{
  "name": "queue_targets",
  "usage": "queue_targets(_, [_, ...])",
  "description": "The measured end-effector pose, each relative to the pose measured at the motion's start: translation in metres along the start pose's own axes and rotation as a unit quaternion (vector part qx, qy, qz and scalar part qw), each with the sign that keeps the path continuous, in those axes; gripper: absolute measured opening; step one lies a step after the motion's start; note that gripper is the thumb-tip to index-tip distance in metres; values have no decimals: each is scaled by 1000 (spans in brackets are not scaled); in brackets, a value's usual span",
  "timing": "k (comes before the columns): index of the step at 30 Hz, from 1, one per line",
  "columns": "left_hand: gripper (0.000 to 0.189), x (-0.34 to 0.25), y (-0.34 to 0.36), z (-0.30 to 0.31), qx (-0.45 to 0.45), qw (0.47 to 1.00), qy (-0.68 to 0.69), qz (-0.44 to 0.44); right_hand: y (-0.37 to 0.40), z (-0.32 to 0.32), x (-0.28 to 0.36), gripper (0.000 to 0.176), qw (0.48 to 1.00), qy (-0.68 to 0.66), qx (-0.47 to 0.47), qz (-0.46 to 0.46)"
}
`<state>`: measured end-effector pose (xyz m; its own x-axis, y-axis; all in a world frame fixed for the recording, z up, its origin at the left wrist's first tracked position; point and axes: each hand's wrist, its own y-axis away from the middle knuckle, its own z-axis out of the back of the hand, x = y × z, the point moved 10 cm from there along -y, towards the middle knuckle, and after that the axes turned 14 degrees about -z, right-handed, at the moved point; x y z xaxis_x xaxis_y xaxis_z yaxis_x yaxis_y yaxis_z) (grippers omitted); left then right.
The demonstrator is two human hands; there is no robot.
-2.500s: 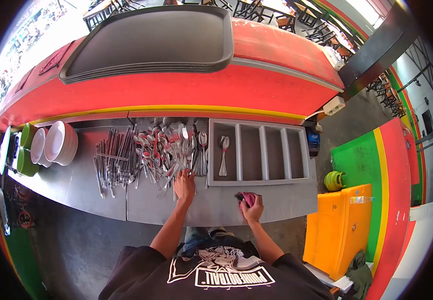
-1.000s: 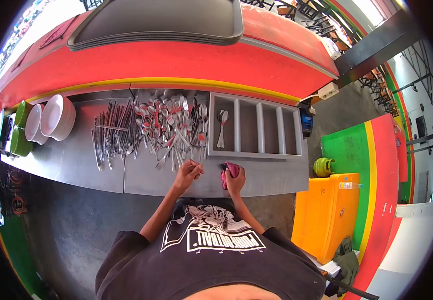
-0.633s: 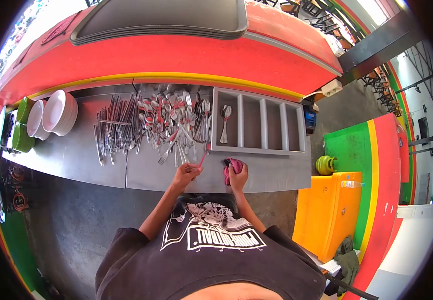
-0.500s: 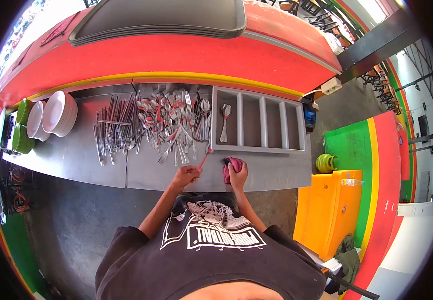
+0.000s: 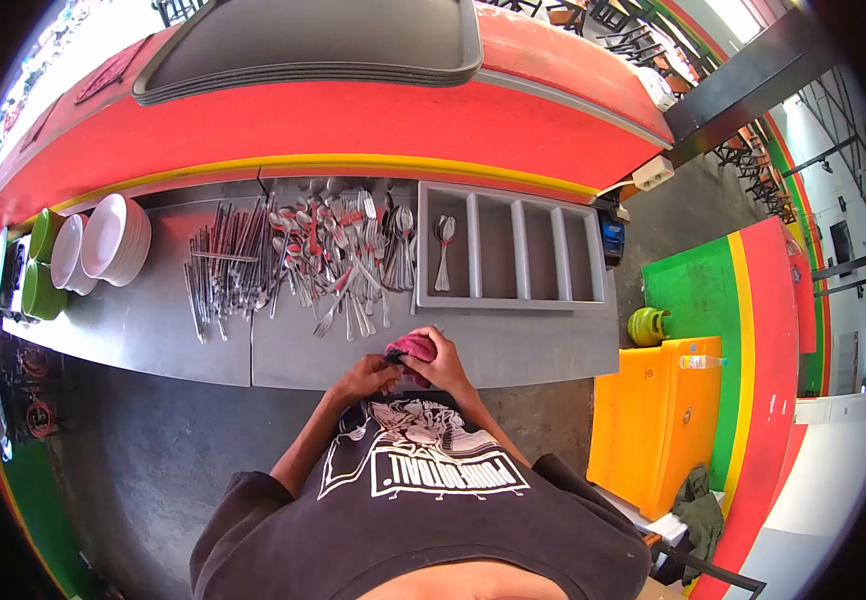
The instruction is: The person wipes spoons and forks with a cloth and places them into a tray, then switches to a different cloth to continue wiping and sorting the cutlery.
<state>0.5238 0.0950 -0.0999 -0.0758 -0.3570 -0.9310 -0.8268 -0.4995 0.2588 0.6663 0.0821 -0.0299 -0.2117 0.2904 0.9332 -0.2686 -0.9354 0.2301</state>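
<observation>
Both hands meet low at the counter's front edge, close to the black shirt. My right hand is closed on a crumpled pink cloth. Against the cloth's left side, my left hand has its fingers closed; whatever is between them is hidden. Beyond the hands lies a loose heap of spoons and forks, with a bundle of thin metal utensils to its left. A grey divided tray stands right of the heap, and a few spoons lie in its leftmost compartment.
White bowls and green bowls are stacked at the counter's left end. Dark serving trays rest on the red ledge behind. An orange cabinet and a green gas cylinder stand at the right.
My left hand has drawn back toward the body, and the red-tinted utensil it held is now out of sight. My right hand has moved left with the cloth and now meets it.
</observation>
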Motion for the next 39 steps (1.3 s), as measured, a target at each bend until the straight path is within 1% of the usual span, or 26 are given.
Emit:
queue_targets(1, [21, -17, 2, -1, 0, 999, -30, -17, 0, -2, 15, 44, 1000, 14, 14, 9])
queue_targets(3, [21, -47, 5, -2, -1, 995, -91, -51, 0, 3, 47, 44, 998, 36, -10, 43])
queue_targets(6, [16, -61, 1, 8, -70, 989, -55, -120, 1, 4, 84, 43, 996, 41, -19, 71])
queue_targets(7, [15, -65, 0, 9, -80, 987, -56, -131, 1, 4, 91, 43, 996, 39, -19, 77])
queue_targets(10, [11, -85, -4, 9, -104, 980, -43, -162, 0, 4, 107, 44, 986, 84, -45, 135])
queue_targets(12, [11, -99, -5, 5, -110, 978, -8, -176, -5, 7, 104, 45, 987, 79, -56, 128])
queue_targets(13, [11, -99, -7, 3, -104, 979, -10, -173, -8, 9, 101, 45, 987, 77, -62, 123])
queue_targets(15, [12, -101, -10, 2, -92, 982, -16, -167, -9, 16, 102, 45, 980, 83, -105, 146])
queue_targets(18, [17, -93, -16, 1, -80, 985, 9, -150, -14, 28, 100, 44, 971, 69, -161, 164])
queue_targets(21, [21, -99, -14, 2, -69, 986, -2, -152, -20, 47, 97, 44, 961, 49, -216, 163])
queue_targets(23, [20, -99, -15, 1, -47, 986, 9, -162, -24, 64, 100, 44, 949, 45, -260, 172])
queue_targets(24, [20, -103, -16, -1, -37, 985, 15, -168, -26, 72, 101, 47, 942, 57, -280, 176])
queue_targets(27, [20, -110, -17, -5, -24, 987, -2, -156, -28, 87, 104, 46, 919, 100, -325, 200])
queue_targets(30, [21, -115, -18, -3, -23, 987, -31, -156, -30, 98, 99, 45, 908, 104, -360, 187])
queue_targets(33, [21, -115, -15, 0, -16, 987, -32, -155, -31, 114, 90, 45, 901, 90, -391, 164])
queue_targets(35, [22, -112, -14, 2, -33, 989, -24, -145, -27, 127, 88, 45, 896, 69, -412, 152])
queue_targets(36, [23, -110, -13, 3, -41, 989, -21, -139, -27, 134, 79, 43, 895, 47, -426, 124])
queue_targets(39, [26, -111, -13, 6, -65, 986, -8, -154, -16, 153, 59, 40, 870, -8, -487, 72])
